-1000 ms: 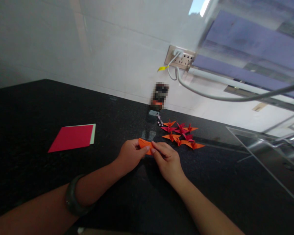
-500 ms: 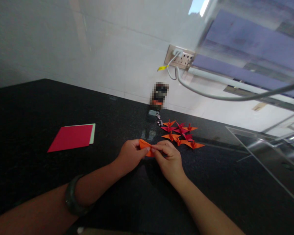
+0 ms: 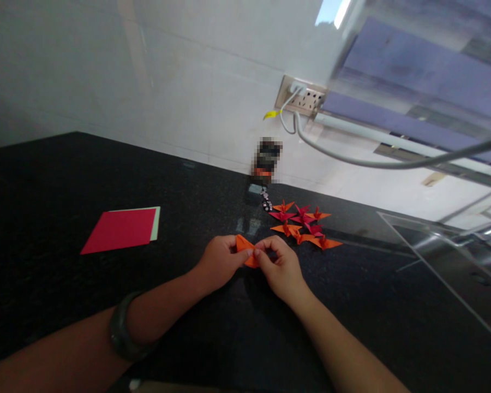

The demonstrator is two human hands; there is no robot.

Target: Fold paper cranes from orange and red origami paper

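A folded piece of orange origami paper [image 3: 244, 243] is held between my two hands over the dark countertop. My left hand [image 3: 221, 261] pinches its left side, thumb on top. From the right, my right hand [image 3: 281, 267] pinches the paper with thumb and forefinger, the thumbs almost touching. My fingers cover part of the folds. Just beyond my right hand lie several red and orange paper cranes [image 3: 298, 232], close together. Off to the left is a stack of square paper, with a red sheet [image 3: 120, 231] over a pale green sheet [image 3: 155, 225].
A phone-like object [image 3: 267, 161], blurred out, leans on the tiled wall with a beaded strap [image 3: 265, 200] at its foot. A grey cable [image 3: 352, 160] runs from the wall socket [image 3: 300, 95]. On the right, a metal sink [image 3: 454, 262] is set into the black countertop [image 3: 180, 338].
Both hands have shifted very slightly, with the right thumb now closer to the left. The orange paper's upper part looks narrower and more upright. The cranes and sheets stay put.
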